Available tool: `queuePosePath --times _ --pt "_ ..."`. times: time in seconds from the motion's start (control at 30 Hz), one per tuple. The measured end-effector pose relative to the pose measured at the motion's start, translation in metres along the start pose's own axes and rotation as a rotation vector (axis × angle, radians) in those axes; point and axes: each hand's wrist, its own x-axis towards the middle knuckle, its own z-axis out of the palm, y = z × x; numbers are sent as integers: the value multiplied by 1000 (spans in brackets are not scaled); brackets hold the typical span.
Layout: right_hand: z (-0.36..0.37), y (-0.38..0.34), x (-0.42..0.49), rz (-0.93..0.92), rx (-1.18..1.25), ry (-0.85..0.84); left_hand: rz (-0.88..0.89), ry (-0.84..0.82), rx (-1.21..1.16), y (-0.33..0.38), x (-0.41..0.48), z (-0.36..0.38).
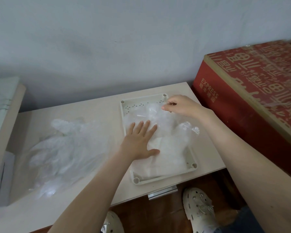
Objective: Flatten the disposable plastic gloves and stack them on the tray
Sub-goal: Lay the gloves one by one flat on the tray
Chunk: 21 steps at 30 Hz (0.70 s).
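Head view: the top glove (168, 132) lies in the tray (194, 165), long axis roughly 6 to 12 o'clock. The left hand (139, 140) presses it flat, fingers spread. The right hand (180, 105) pinches its far edge at 1 o'clock. The loose pile (62, 148) waits at 9 o'clock, nearer the left hand.

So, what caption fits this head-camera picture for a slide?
Left hand presses a plastic glove flat on the tray while right hand pinches its far end; loose gloves wait alongside.

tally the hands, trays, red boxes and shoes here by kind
hands: 2, left hand flat, right hand pinching the gloves
tray: 1
red box: 1
shoes: 2
total: 6
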Motion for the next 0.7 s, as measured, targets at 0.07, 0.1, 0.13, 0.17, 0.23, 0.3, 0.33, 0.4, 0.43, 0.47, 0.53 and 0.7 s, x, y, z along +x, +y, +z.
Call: queuePosePath --times 0.07,0.1,0.13,0.17,0.23,0.3,0.33,0.4,0.43,0.47,0.53,0.7 --pt "0 2 -1 23 20 12 -39 -8 17 4 -1 -1" --pt "1 3 -2 29 24 9 -55 -10 27 5 -1 -2" --pt "1 3 -4 33 25 1 -68 -11 36 7 -2 -3" --pt "1 3 -5 38 20 -14 -77 -8 43 9 -2 -3" --pt "4 1 -8 62 -2 -55 -88 -4 55 12 -1 -4" --pt "10 1 -8 72 -58 -71 -93 -3 66 14 -1 -6" --pt "13 2 -7 70 -89 -63 -93 3 69 15 -1 -7" --pt "18 3 -6 74 -103 -20 -85 36 72 16 -1 -8" --pt "19 3 -6 82 -95 4 -79 66 74 17 0 -8" --pt "20 3 -6 89 -83 24 -74 100 77 17 0 -8" --pt "21 2 -8 104 -57 65 -62 148 72 16 1 -6" --pt "24 4 -12 205 4 147 -53 79 35 12 4 4"
